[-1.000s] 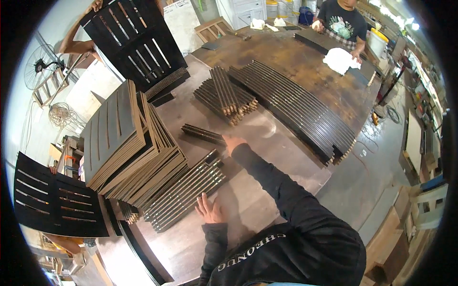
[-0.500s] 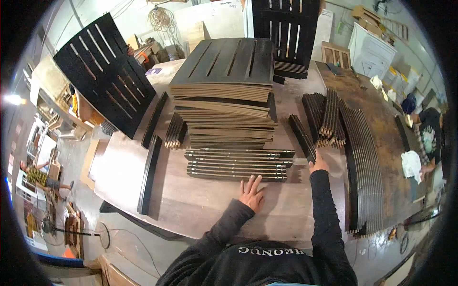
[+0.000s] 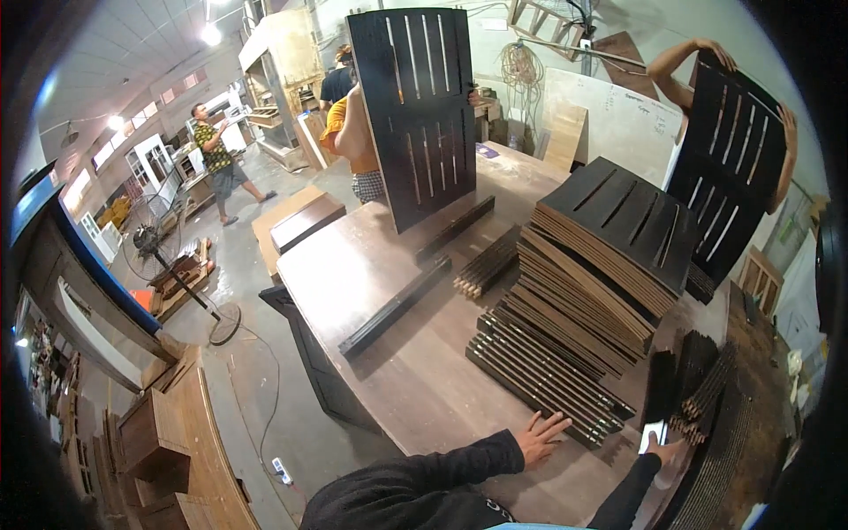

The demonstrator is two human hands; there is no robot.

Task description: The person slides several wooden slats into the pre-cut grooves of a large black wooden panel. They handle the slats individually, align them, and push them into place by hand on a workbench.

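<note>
busy woodworking shop with a concrete floor [image 3: 265,380], overhead lights and stacked timber along the walls. long brown workbench [image 3: 380,291] running away from the viewer, loaded with dark parts. nearest the hands, a low row of dark slats [image 3: 548,384] lying side by side, and right behind it a tall stack of slotted panels [image 3: 609,256], fanned and leaning so the brown edges show. left hand [image 3: 541,438] flat with fingers spread, fingertips touching the near edge of the slats, black sleeve trailing back to the lower edge. right hand [image 3: 664,449] laid on the near end of a dark upright board [image 3: 661,397] just right of the slats (whether gripping or only resting, cannot tell). bundle of thin dark sticks [image 3: 707,389] just beside that board, to its right. farther up the bench, 2 long dark rails [image 3: 397,305] lying end to end at a slant, plus a small bundle of short sticks [image 3: 488,263] between the rails and the panel stack. at the far end, 1 co-worker in an orange top [image 3: 353,132] holding a slotted black panel [image 3: 415,110] upright on the bench; at the far right, another person's bare arms [image 3: 685,66] gripping a second slotted panel [image 3: 733,172] tilted above the stack. standing fan [image 3: 163,256] on the floor to the left, third person in a patterned shirt [image 3: 212,146] well apart in the background.
</note>
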